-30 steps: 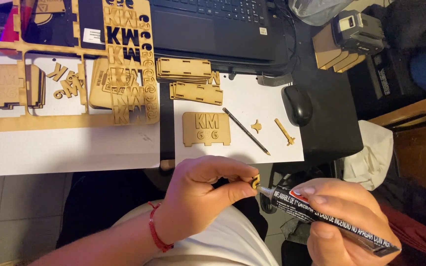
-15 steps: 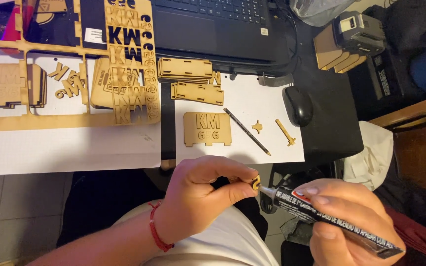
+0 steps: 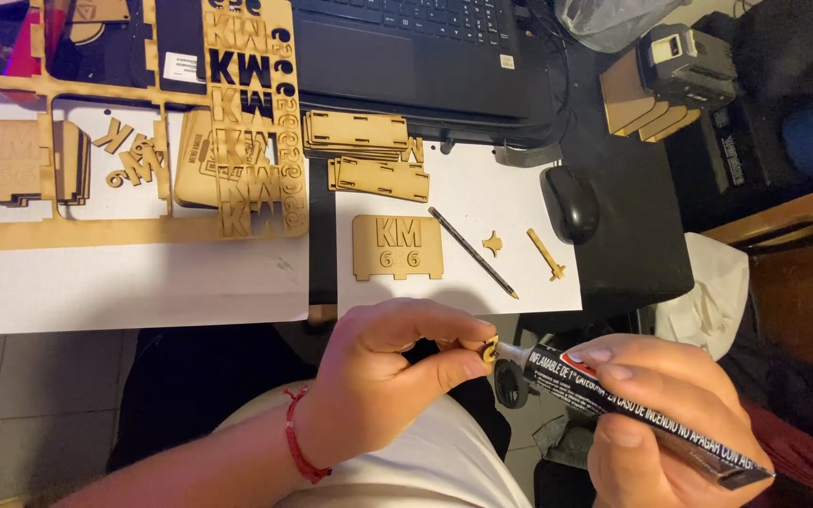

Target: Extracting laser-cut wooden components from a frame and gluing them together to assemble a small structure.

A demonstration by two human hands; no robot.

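My left hand pinches a tiny wooden piece between thumb and fingertips, out at its right edge. My right hand is closed around a black glue tube, whose nozzle touches the piece, so the piece sits between both hands, just left of my right fingers. Beyond my left hand, on the counter, white paper carries a wooden plate with cut-out characters, a pencil and two small wooden bits. Farther left lies a cut wooden sheet. A mouse rests beyond my right hand, a laptop farther off. Tiled floor shows below left.
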